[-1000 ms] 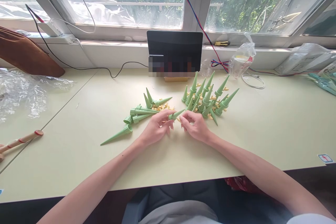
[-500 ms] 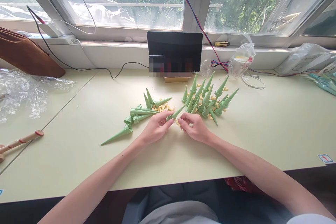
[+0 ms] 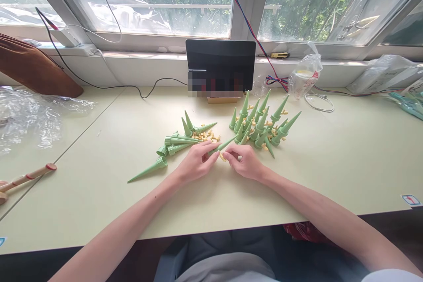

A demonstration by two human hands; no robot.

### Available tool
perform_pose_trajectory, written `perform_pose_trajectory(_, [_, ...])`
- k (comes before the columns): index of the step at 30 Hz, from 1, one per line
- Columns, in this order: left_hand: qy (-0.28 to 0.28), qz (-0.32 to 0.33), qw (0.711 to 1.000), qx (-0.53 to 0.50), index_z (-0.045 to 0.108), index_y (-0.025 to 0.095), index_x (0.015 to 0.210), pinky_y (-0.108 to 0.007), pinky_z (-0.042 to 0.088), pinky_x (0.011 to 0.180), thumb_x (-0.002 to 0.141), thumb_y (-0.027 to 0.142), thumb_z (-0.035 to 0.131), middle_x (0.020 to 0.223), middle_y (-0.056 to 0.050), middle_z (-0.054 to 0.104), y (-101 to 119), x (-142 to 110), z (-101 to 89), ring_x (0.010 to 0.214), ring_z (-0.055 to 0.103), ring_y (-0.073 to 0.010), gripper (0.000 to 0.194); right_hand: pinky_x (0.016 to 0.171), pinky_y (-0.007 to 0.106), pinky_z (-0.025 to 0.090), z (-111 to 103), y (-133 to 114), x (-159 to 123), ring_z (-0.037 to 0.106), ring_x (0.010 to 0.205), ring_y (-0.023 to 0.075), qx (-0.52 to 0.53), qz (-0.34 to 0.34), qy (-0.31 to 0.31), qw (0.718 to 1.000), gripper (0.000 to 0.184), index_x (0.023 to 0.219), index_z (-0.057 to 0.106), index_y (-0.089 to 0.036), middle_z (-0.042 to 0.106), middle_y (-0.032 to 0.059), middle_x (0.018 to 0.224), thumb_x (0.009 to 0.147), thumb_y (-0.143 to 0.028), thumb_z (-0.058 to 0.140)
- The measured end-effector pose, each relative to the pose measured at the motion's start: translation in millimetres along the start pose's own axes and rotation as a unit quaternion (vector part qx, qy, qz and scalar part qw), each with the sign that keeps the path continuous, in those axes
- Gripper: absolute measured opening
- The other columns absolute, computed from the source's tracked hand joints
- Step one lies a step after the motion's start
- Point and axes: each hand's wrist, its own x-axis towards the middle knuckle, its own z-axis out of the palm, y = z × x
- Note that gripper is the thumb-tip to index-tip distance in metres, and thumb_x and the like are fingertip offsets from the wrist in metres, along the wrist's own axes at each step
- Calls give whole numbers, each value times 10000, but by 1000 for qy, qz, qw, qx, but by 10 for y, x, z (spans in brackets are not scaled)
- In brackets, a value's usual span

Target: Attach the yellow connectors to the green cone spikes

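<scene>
Left grip first: my left hand [image 3: 197, 158] closes around a green cone [image 3: 226, 143], its tip slanting away to the right. My right hand [image 3: 246, 161] pinches a small yellow piece [image 3: 223, 157] just beside my left thumb; I cannot tell whether it touches the cone. Both grips sit low over the worktop [image 3: 264, 202]. On my left a loose cone [image 3: 148, 170] lies on its side, and past it a heap of cones [image 3: 181, 140] meets scattered yellow pieces [image 3: 207, 134]. On my right a cluster of cones [image 3: 262, 121] stands mostly tip up, some tilted. Farther off, a dark tablet [image 3: 220, 57] stands before the window [image 3: 158, 0], a bagged cup [image 3: 304, 81] to its right.
</scene>
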Motion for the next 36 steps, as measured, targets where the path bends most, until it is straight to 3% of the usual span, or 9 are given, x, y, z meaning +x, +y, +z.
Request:
perform_pose_trajectory(5, [-3, 9, 1000, 20, 697, 204, 1183, -244, 411, 582, 974, 301, 484, 964, -71, 675, -8, -4, 11, 754, 587, -160, 314, 509, 241, 379, 7, -5, -10, 468, 530, 115, -13, -12, -7, 1000, 222, 746, 588, -190, 576, -7, 623, 949, -249, 522])
perform_pose_trajectory(14, [17, 14, 999, 36, 679, 172, 1168, -227, 412, 549, 962, 298, 513, 896, -40, 669, -10, 1, 16, 593, 506, -95, 293, 519, 232, 369, 9, 20, -1, 429, 524, 99, 1, 2, -8, 1000, 223, 749, 578, -178, 557, -11, 623, 948, -257, 516])
perform_pose_trajectory(21, [49, 46, 997, 33, 665, 183, 1195, -224, 463, 590, 947, 266, 563, 923, -39, 700, -62, 4, 35, 612, 534, -88, 281, 494, 233, 360, 0, -10, 12, 430, 517, 99, 39, 52, -12, 998, 253, 745, 566, -180, 536, -13, 612, 948, -324, 518])
perform_pose_trajectory(30, [63, 27, 998, -15, 657, 203, 1241, -231, 535, 617, 945, 285, 574, 1102, -79, 711, -94, 5, 57, 829, 660, -150, 319, 468, 237, 423, -8, -40, 19, 500, 443, 97, 150, 154, -34, 976, 299, 755, 564, -184, 523, -39, 557, 940, -418, 556])
perform_pose_trajectory(36, [73, 15, 996, -43, 643, 202, 1244, -238, 554, 612, 942, 294, 576, 1129, -76, 697, -75, 5, 72, 816, 654, -145, 323, 426, 224, 392, -29, -38, 49, 498, 419, 92, 227, 184, -34, 956, 359, 736, 558, -183, 529, -45, 532, 920, -489, 592])
